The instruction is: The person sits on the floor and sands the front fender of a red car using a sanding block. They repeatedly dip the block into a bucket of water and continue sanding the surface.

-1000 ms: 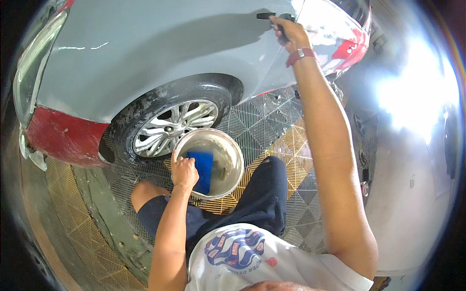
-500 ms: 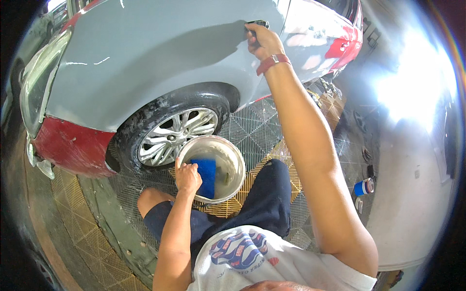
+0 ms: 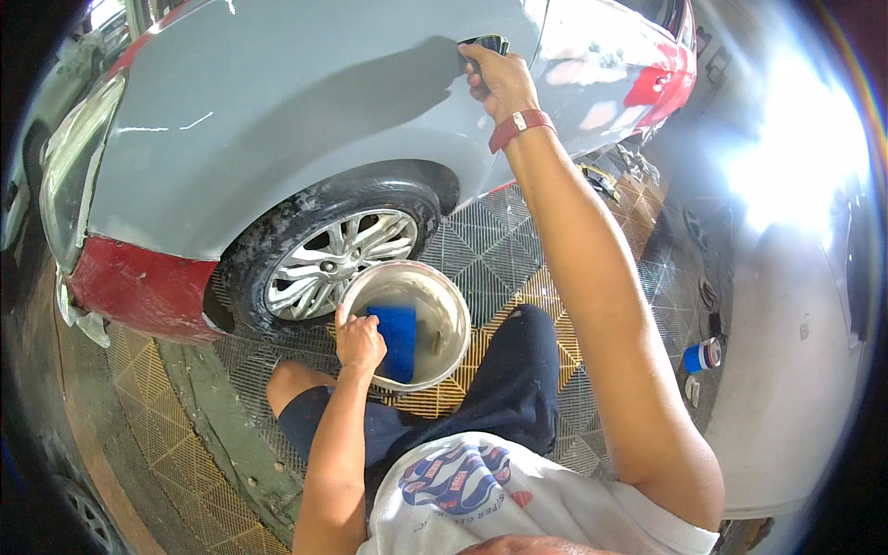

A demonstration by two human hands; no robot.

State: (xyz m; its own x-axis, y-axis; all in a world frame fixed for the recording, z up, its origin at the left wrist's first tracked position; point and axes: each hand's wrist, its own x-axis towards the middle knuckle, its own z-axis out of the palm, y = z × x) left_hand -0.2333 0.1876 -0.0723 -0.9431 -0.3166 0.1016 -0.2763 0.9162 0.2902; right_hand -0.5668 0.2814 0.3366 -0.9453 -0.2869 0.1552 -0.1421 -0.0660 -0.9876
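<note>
My right hand (image 3: 504, 81) is closed around a dark, flat sanding pad (image 3: 486, 43) and presses it to the grey-primed car panel (image 3: 305, 83) above the wheel arch. Fingers hide part of the pad. Low in front of me, my left hand (image 3: 361, 342) grips the near-left rim of a whitish bucket (image 3: 453, 324). A blue rectangular sheet (image 3: 396, 338) hangs inside the bucket against those fingers; whether they also pinch it, I cannot tell. Some murky liquid and a small pale piece show at the bottom.
The car's wheel (image 3: 338, 259) stands just behind the bucket. A red bumper (image 3: 139, 287) is at the left, a partly red door (image 3: 638, 88) at the right. Grey and yellow grid tiles (image 3: 490, 231) cover the floor. A blue can (image 3: 701, 355) stands to my right.
My right hand has shifted very slightly left with the sanding pad on the panel. My left hand keeps its place on the bucket rim.
</note>
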